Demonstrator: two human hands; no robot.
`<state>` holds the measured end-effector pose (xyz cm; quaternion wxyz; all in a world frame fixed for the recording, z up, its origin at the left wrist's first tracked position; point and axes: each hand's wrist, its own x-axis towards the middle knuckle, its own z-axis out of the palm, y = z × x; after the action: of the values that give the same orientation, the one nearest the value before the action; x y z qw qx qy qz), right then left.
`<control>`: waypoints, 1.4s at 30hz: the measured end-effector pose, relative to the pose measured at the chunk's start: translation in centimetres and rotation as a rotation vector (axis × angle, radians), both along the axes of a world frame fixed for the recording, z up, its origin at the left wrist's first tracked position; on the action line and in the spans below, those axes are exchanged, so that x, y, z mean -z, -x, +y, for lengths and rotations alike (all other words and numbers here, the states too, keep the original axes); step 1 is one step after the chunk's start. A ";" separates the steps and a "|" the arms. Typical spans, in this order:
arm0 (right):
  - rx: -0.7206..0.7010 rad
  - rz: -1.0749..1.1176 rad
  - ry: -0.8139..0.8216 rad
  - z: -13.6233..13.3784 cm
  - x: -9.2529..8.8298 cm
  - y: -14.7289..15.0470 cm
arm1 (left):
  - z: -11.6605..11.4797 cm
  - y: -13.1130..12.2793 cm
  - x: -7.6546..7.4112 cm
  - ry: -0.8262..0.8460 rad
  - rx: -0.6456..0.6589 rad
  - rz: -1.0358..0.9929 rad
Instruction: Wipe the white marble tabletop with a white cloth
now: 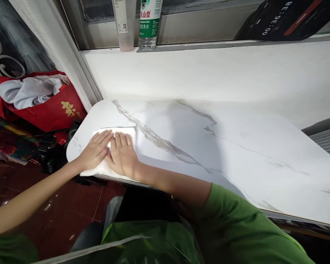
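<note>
A folded white cloth (128, 131) lies at the left end of a white marble-patterned table (222, 146). Both my hands rest flat on top of it, side by side. My left hand (95, 150) covers the cloth's left part with its fingers stretched out. My right hand (123, 154) lies next to it, fingers also straight and pointing away from me. The cloth's near edge overhangs the table's front edge a little.
A red bag (48, 108) stuffed with pale fabric sits on the floor left of the table. A water bottle (149, 24) and a clear container (123, 24) stand on the window sill. A dark device showing a timer (286, 18) leans at the back right. A dark chair (110, 216) is under me.
</note>
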<state>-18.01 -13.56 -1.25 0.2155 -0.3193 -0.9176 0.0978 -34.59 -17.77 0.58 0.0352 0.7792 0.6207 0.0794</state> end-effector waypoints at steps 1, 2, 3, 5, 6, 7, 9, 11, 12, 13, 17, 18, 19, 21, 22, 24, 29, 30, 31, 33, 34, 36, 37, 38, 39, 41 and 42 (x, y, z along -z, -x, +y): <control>-0.031 0.005 0.010 -0.7 -0.3 0.8 | -1.0 0.8 -0.1 0.000 -0.021 -0.002; -0.056 0.008 0.018 -1.1 -0.5 1.5 | -1.8 1.6 -0.3 0.000 -0.038 -0.005; -0.074 0.006 0.024 -1.3 -0.7 2.2 | -2.3 2.3 -0.3 0.002 -0.051 -0.007; -0.100 -0.009 0.028 -1.3 -1.0 3.4 | -2.5 3.6 -0.5 0.004 -0.067 -0.012; -0.107 -0.016 0.030 -1.0 -1.0 3.9 | -2.3 4.2 -0.5 0.006 -0.070 -0.013; -0.110 -0.020 0.030 -0.6 -1.1 4.5 | -1.8 4.8 -0.5 0.007 -0.069 -0.015; -0.101 -0.017 0.028 0.6 -1.0 5.5 | -0.2 5.9 -0.5 0.006 -0.059 -0.017; -0.073 -0.008 0.025 2.3 -0.9 6.7 | 2.0 7.0 -0.4 0.004 -0.052 -0.016; -0.054 -0.005 0.025 3.4 -0.8 7.2 | 3.3 7.5 -0.3 0.004 -0.051 -0.013; -0.035 -0.003 0.026 4.6 -0.7 7.8 | 4.8 8.1 -0.2 0.003 -0.049 -0.009; 0.025 0.000 0.012 10.4 -0.3 9.7 | 11.9 9.9 0.5 -0.016 -0.034 0.007; 0.041 0.002 0.000 11.9 -0.1 10.0 | 13.8 10.2 0.7 -0.023 -0.029 0.007; 0.060 0.001 -0.013 13.3 0.0 10.3 | 15.6 10.3 0.7 -0.025 -0.023 0.006; 0.109 -0.013 -0.027 15.7 0.1 10.6 | 18.6 10.2 0.7 -0.021 -0.010 0.000; 0.133 -0.028 -0.028 16.6 0.2 10.6 | 19.8 10.0 0.6 -0.016 -0.002 -0.005; 0.172 -0.060 -0.025 17.9 0.2 10.6 | 21.3 9.6 0.3 -0.008 0.007 -0.009; 0.176 -0.030 -0.044 17.9 0.5 9.8 | 21.0 8.6 0.2 -0.023 -0.008 0.009; 0.166 -0.016 -0.052 17.5 0.5 9.4 | 20.5 8.4 0.3 -0.027 -0.015 0.013; 0.153 -0.007 -0.060 17.0 0.5 8.9 | 19.9 8.0 0.4 -0.028 -0.020 0.017; 0.122 -0.008 -0.072 15.8 0.5 7.5 | 18.2 6.8 0.4 -0.030 -0.024 0.022; 0.105 -0.019 -0.075 15.0 0.5 6.6 | 17.1 6.0 0.4 -0.031 -0.024 0.023; 0.071 -0.051 -0.081 13.0 0.4 4.5 | 14.4 3.8 0.4 -0.031 -0.032 0.030; 0.053 -0.068 -0.088 11.8 0.4 3.3 | 12.8 2.6 0.4 -0.030 -0.041 0.034; 0.033 -0.081 -0.100 10.5 0.4 1.9 | 11.1 1.2 0.3 -0.025 -0.057 0.042; 0.009 -0.091 -0.116 9.1 0.4 0.6 | 9.3 -0.3 0.3 -0.027 -0.081 0.049; -0.047 -0.100 -0.145 6.3 0.5 -2.2 | 5.8 -3.0 0.3 -0.018 -0.095 0.056; -0.070 -0.103 -0.150 5.0 0.5 -3.4 | 4.2 -4.3 0.3 -0.012 -0.086 0.061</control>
<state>-14.57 -8.55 -1.78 0.1876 -0.2744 -0.9429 0.0199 -30.30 -13.56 0.25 0.0080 0.7540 0.6540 0.0606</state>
